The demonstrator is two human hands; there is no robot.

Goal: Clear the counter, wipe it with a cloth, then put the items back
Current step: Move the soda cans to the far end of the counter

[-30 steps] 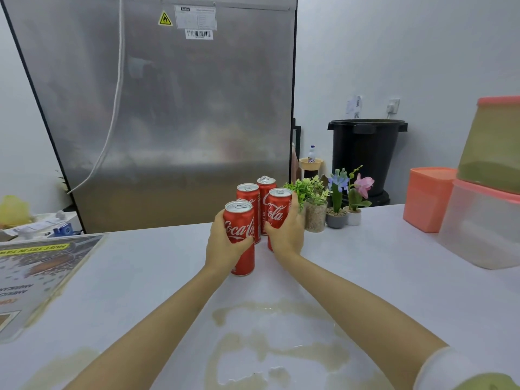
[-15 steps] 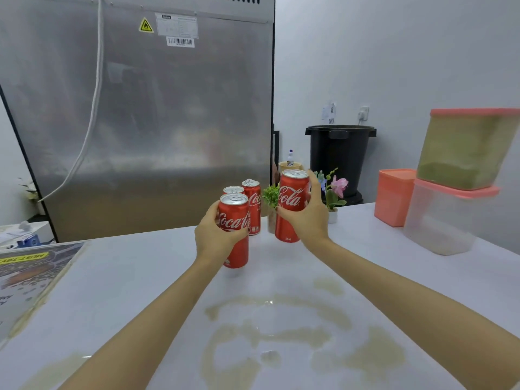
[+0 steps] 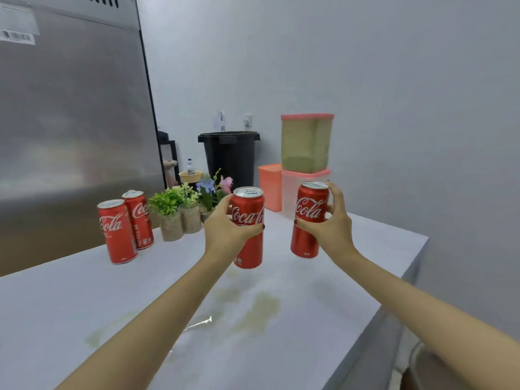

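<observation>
My left hand point(image 3: 225, 229) grips a red cola can point(image 3: 249, 249) held upright just above the white counter point(image 3: 84, 299). My right hand point(image 3: 333, 223) grips a second red can point(image 3: 308, 220), also upright and lifted off the surface, to the right of the first. Two more red cans point(image 3: 116, 232) point(image 3: 139, 218) stand on the counter at the left. Brownish spill stains point(image 3: 261, 308) mark the counter in front of me.
Small potted plants point(image 3: 176, 212) and flowers point(image 3: 215, 188) stand behind the cans. Stacked plastic containers point(image 3: 305, 142), one orange point(image 3: 270, 187), sit at the counter's far right by the wall. A steel fridge point(image 3: 70, 122) and a black bin point(image 3: 229, 156) stand beyond. The counter's right edge point(image 3: 405, 277) drops off.
Both hands have lifted their cans off the counter and carried them to the right, away from the two standing cans. My view has swung right.
</observation>
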